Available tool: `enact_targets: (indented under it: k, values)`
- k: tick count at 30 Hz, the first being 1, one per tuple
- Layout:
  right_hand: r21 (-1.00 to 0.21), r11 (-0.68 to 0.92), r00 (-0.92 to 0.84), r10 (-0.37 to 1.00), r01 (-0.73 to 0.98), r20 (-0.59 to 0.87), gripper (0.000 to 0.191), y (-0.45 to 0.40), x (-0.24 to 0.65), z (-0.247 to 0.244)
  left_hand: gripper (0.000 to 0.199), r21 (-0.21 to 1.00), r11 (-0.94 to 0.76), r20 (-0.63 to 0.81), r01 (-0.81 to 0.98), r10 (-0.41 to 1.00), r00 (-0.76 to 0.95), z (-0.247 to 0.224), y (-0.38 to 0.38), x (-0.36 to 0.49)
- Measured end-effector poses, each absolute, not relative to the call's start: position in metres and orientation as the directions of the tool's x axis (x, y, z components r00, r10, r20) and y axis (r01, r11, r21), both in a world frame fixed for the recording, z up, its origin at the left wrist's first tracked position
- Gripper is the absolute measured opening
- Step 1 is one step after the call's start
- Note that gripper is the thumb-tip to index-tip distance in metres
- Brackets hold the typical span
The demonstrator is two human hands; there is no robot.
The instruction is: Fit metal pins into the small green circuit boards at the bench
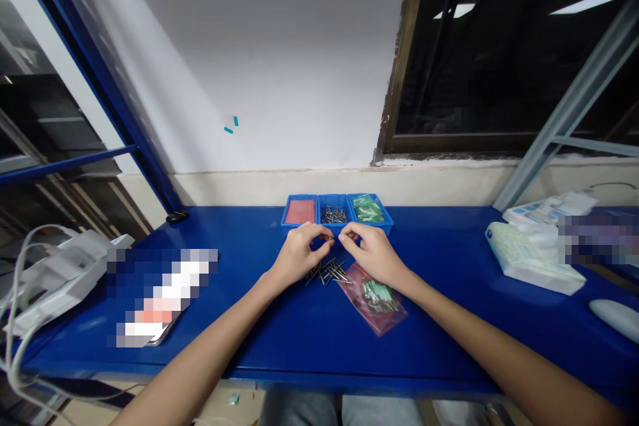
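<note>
My left hand is closed in a pinch, thumb against forefinger, with a tiny dark bit at the fingertips that is too small to name. Just to its right, my right hand also pinches, its fingertips a short gap from the left ones; what they hold cannot be made out. Under the hands lies a loose pile of thin metal screw-like pins. Partly beneath my right wrist is a clear pinkish plastic bag with a green packet and some metal pieces in or on it.
Behind the hands stand three joined blue bins holding pink sheets or bags, metal pins and green packets. A phone and power strip lie left. A tissue pack and white mouse are right.
</note>
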State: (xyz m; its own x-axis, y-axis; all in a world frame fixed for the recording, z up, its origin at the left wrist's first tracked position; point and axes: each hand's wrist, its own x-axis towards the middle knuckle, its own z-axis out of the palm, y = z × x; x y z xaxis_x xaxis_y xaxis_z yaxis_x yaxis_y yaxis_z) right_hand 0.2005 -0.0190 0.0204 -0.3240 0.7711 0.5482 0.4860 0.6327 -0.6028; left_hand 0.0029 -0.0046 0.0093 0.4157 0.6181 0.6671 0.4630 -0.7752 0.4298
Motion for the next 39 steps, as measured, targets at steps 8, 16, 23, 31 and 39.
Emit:
enact_targets:
  k: [8, 16, 23, 31, 39]
  values:
    - [-0.618, 0.629, -0.354, 0.777, 0.472, 0.520, 0.009, -0.017, 0.201, 0.019, 0.009, 0.726, -0.611, 0.523, 0.317, 0.789, 0.324, 0.014, -0.006, 0.007]
    - [-0.482, 0.683, -0.405, 0.722, 0.550, 0.561, 0.010, -0.012, 0.206, 0.020, 0.013, 0.728, -0.598, 0.511, 0.335, 0.799, 0.316, 0.014, -0.002, 0.005]
    - [-0.199, 0.577, -0.356, 0.701, 0.792, 0.617, 0.014, 0.038, 0.212, 0.026, 0.028, 0.522, -0.687, 0.645, 0.506, 0.706, 0.294, 0.007, 0.005, -0.004]
    - [-0.045, 0.588, -0.439, 0.650, 0.807, 0.620, 0.022, 0.018, 0.206, 0.033, 0.024, 0.286, -0.710, 0.603, 0.644, 0.655, 0.455, 0.011, 0.003, -0.009]
    - [-0.210, 0.652, -0.528, 0.730, 0.729, 0.434, 0.018, -0.029, 0.206, 0.022, 0.022, 0.248, -0.703, 0.502, 0.666, 0.682, 0.532, 0.017, 0.003, -0.015]
